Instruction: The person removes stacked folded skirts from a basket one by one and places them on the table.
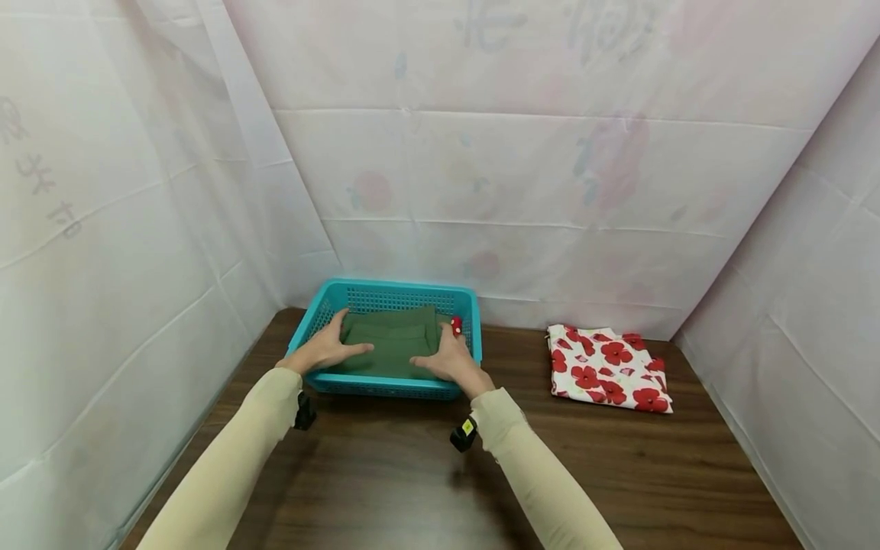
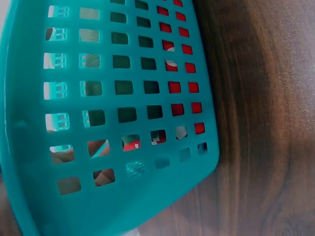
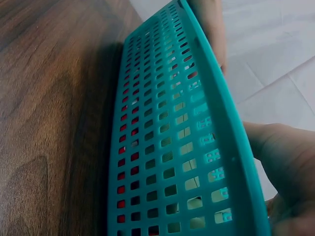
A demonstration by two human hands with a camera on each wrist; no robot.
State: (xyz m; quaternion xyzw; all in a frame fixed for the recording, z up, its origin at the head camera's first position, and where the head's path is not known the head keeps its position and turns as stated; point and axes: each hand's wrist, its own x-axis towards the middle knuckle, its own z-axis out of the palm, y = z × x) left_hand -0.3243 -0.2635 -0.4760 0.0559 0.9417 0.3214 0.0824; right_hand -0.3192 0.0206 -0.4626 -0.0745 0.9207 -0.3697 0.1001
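Spread wide, left hand (image 1: 323,350) and right hand (image 1: 451,359) flank green cloth (image 1: 387,345), which dragging by either could ruck against the basket (image 1: 385,386).

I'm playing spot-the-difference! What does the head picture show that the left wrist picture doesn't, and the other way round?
Only the head view: the folded white cloth printed with red flowers, lying on the dark brown wooden table, and the person's cream fabric sleeves.

Only the left wrist view: red-and-white material low down behind the holes of the blue rectangular plastic basket, below something green.

Both: the basket and table, plus the folded green cloth, just peeks of green through holes in the wrist view.
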